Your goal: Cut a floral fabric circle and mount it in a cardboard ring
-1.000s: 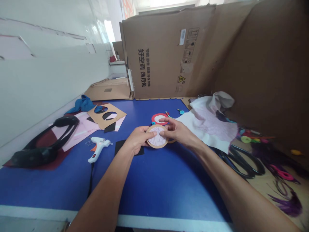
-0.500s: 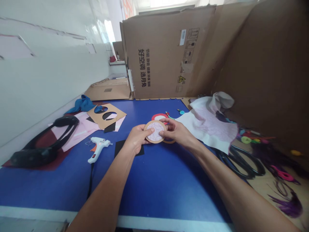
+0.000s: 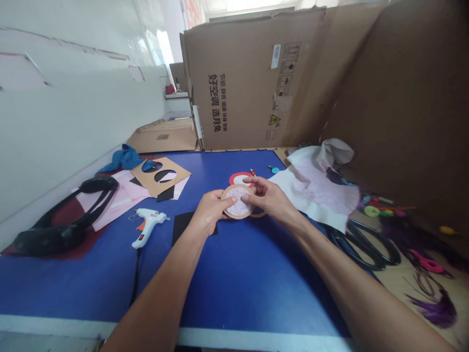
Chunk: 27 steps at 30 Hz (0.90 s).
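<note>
A round cardboard disc [image 3: 238, 208] is held above the blue table, faced with a white circle that carries thin purple lines. My left hand [image 3: 211, 210] pinches its left edge, thumb on the white face and fingers behind. On the right edge, my right hand [image 3: 269, 198] presses its thumb on the face, with the index finger raised and bent over the rim. Beyond the hands lies a red ring with a white centre [image 3: 241, 179], partly covered by them. Another tan rim [image 3: 260, 214] shows below my right hand. Black sheet [image 3: 183, 227] lies beside my left wrist.
A white glue gun [image 3: 148, 225] with a black cord lies left, near black headphones [image 3: 69, 220]. Cardboard with two round holes [image 3: 146, 183] rests on pink and black sheets. White cloth [image 3: 308, 181], black tubing [image 3: 370, 247] and scissors with pink handles [image 3: 427, 261] are right. Large cardboard box [image 3: 249, 88] stands behind.
The disc has tilted slightly in my hands, and my right index finger has lifted a little from its edge. The whole view has shifted slightly. Both hands keep their hold.
</note>
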Motion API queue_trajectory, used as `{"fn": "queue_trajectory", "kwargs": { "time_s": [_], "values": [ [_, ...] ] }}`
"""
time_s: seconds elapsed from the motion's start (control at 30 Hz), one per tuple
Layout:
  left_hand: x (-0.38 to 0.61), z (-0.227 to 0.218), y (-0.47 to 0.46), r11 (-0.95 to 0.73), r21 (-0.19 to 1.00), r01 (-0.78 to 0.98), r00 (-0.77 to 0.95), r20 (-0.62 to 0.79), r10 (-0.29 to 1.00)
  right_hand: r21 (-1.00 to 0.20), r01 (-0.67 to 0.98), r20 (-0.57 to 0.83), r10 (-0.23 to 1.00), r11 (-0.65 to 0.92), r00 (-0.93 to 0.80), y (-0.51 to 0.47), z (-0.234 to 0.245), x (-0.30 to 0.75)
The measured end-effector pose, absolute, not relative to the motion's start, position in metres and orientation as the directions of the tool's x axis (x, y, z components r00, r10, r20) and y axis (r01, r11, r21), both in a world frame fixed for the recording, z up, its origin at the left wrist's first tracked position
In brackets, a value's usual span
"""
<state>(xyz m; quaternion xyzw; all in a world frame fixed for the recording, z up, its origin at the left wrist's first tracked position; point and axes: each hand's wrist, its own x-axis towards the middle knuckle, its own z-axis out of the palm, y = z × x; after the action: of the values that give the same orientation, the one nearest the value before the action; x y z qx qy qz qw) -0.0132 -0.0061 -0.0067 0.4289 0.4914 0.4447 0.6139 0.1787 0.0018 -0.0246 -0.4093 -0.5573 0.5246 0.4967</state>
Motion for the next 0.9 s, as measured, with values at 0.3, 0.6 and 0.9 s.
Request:
{"fn": "queue_trajectory", "kwargs": {
  "time_s": [0.3,0.6,0.9],
  "values": [
    [-0.017,-0.011,-0.004,0.249,0.963,-0.099,0.164,-0.231,0.959,-0.993,-0.089,0.098,0.978,0.083,-0.184,0.000,-0.022,0.179],
    [-0.037,-0.001,0.013,0.139,0.942,-0.306,-0.175,-0.199,0.964,-0.980,0.070,0.191,0.976,0.185,0.103,0.003,-0.015,0.193],
    [-0.049,-0.005,0.023,0.079,0.894,-0.442,-0.286,-0.224,0.932,-0.929,0.317,0.269,0.937,0.192,0.221,0.007,-0.021,0.205]
  ]
}}
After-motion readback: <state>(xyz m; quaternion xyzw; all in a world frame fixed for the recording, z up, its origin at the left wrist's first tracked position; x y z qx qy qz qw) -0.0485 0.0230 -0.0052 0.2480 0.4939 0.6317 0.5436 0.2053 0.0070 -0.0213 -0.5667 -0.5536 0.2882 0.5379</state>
